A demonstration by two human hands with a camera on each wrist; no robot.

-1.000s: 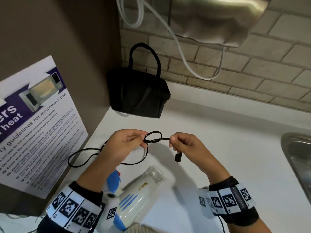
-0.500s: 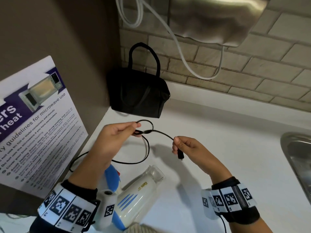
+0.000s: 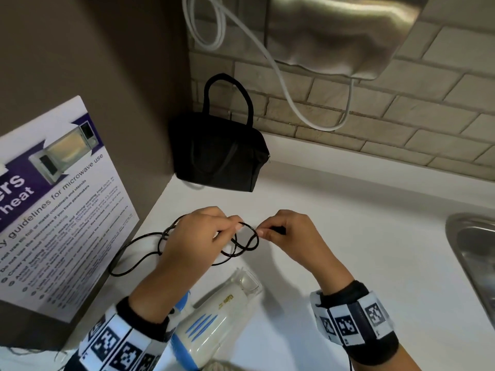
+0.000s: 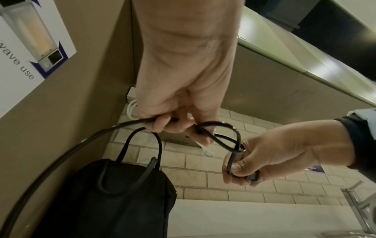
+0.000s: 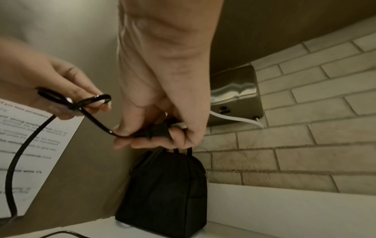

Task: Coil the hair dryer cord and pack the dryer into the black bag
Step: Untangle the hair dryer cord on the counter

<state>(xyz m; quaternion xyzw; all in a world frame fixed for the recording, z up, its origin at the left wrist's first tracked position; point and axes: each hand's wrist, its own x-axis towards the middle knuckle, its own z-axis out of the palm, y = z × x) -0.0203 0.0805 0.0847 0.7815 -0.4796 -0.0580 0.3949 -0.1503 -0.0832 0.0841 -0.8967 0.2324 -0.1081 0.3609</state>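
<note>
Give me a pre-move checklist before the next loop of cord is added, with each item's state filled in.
1. Left hand pinches the gathered loops of the thin black cord: ok.
2. Right hand grips the cord's black plug end: ok.
3. Cord fully coiled: not ok; slack lies on the white countertop by the left hand.
4. White and blue hair dryer lies on the countertop within reach: ok.
5. Black fabric bag with handles open to take the dryer: cannot tell; it stands in the corner.
6. Loops free of tangles: cannot tell; they cross between the hands.
</note>
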